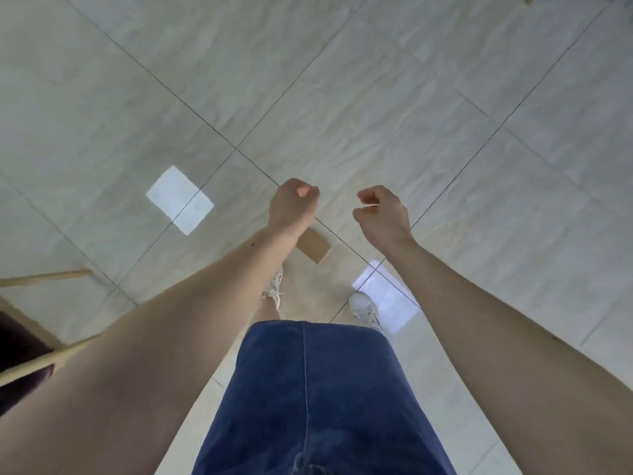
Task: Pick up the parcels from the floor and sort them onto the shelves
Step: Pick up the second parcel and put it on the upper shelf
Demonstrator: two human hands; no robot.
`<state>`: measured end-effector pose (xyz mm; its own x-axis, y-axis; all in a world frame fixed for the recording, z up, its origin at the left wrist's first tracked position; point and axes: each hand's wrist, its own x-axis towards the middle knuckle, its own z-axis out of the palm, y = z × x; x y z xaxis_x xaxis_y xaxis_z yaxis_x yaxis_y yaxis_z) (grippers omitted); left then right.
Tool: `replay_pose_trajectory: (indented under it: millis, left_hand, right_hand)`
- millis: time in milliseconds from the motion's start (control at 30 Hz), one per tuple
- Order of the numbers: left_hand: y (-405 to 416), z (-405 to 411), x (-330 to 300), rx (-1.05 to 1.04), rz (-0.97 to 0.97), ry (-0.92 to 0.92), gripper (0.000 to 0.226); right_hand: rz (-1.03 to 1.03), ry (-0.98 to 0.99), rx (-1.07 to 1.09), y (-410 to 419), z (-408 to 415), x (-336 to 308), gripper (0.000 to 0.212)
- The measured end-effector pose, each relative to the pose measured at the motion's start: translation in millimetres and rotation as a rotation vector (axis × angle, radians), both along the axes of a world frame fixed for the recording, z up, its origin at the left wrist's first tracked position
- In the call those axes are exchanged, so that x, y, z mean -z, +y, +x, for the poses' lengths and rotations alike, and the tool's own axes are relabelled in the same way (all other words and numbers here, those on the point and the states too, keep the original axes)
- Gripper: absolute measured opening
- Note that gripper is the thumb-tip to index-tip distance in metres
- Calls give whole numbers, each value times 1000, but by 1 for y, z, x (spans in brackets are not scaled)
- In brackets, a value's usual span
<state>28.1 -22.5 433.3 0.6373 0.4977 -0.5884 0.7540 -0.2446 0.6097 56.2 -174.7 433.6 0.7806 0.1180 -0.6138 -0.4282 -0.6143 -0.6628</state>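
A small brown cardboard parcel (314, 247) lies flat on the tiled floor just ahead of my feet, partly hidden under my left forearm. My left hand (293, 204) hangs above it with the fingers curled shut and nothing in them. My right hand (380, 214) is held out beside it, a little to the right of the parcel, fingers loosely curled with a gap between thumb and forefinger, holding nothing. No shelves are in view.
Pale wooden legs of a piece of furniture (44, 275) stick in at the lower left beside a dark shape (17, 368). Bright light patches (180, 199) lie on the glossy tiles. My white shoes (364, 308) stand below the parcel.
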Motion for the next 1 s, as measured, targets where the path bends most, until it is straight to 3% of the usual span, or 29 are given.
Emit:
replay_pose_trajectory:
  millis: [133, 333, 600, 1000]
  left_hand:
    - [23, 15, 7, 233, 29, 47, 34]
    - [31, 37, 26, 566, 107, 124, 34]
    - [11, 38, 95, 690, 81, 227, 18]
    - [50, 14, 315, 743, 69, 339, 47]
  right_hand:
    - [-13, 26, 200, 18, -9, 7, 35]
    - [20, 31, 501, 22, -30, 29, 35]
    - [3, 103, 679, 14, -65, 89, 35]
    - [21, 276, 687, 53, -108, 305, 58]
